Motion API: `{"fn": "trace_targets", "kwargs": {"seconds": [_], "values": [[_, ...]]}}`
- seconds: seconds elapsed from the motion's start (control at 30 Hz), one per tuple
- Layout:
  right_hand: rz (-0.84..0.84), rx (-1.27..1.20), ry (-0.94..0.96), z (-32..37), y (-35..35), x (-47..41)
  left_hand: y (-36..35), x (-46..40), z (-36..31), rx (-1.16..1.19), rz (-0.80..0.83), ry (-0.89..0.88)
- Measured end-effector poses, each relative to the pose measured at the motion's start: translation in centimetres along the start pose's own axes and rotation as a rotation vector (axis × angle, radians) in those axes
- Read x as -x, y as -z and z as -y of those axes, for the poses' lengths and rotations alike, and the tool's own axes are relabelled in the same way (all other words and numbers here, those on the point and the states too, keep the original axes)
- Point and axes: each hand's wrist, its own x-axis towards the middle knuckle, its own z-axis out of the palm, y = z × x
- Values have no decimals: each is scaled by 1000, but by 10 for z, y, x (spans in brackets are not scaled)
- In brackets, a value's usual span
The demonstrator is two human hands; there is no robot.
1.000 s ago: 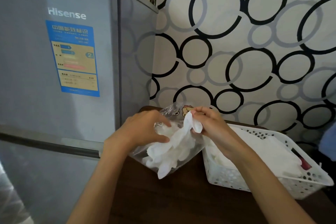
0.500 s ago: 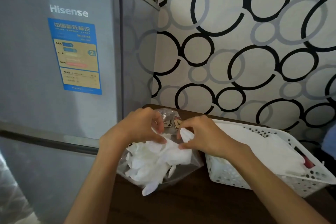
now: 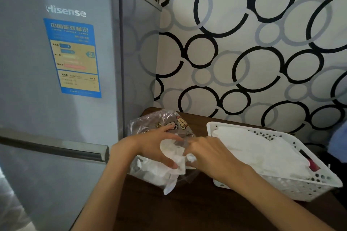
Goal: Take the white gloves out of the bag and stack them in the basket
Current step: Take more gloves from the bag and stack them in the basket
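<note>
I see one clear bag (image 3: 161,129) and one white basket (image 3: 300,187) on the bench (image 3: 187,208). My left hand (image 3: 150,148) and right hand (image 3: 210,155) each pinch one white glove (image 3: 174,153) at the bag's mouth. The gloves inside (image 3: 155,172) blur together, uncountable.

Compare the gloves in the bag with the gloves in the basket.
The gloves in the bag lie crumpled, one fingertip hanging out at the front; the gloves in the basket lie flat in a pile. The left hand and right hand grip the bag's gloves; nothing touches the basket's. The bag is clear film, the basket perforated plastic. Both sets are white.
</note>
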Motion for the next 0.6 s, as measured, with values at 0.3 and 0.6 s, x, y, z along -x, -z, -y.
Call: {"fn": "trace_targets", "kwargs": {"seconds": [0.3,0.6], "values": [[-306,-845,-309,-22,47,-5,-12,-12,11,155,-95,-4],[-470,-1376,-511,-33,52,4,-10,-7,-7,201,-245,-164]]}}
